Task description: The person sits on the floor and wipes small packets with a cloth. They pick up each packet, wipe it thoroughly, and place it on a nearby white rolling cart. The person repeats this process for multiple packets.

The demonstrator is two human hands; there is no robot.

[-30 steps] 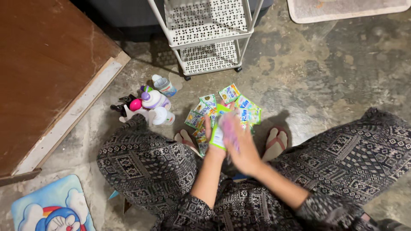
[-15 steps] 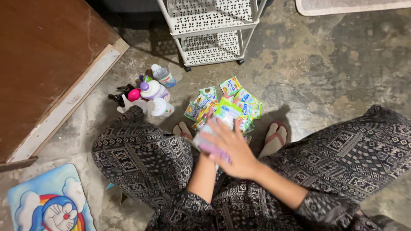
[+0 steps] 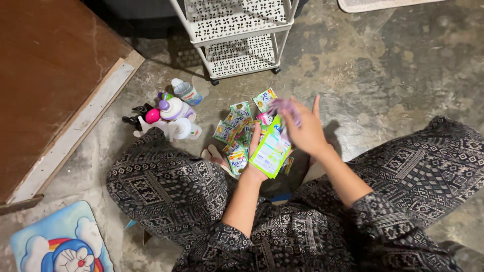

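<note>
Head view: person squatting on floor.
Left hand (image 3: 253,168): grasping green sachets (image 3: 270,151).
Right hand (image 3: 305,132): pinching purple sachet (image 3: 285,107).
Far left: bottles (image 3: 174,113).

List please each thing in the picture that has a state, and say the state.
Left hand: shut on a stack of sachets, fanned upright.
Right hand: pinching a purple sachet, blurred.
Loose sachets: scattered flat on the floor.
Bottles: capped, some upright, some lying.
Shelf cart: standing, shelves bare.
</note>
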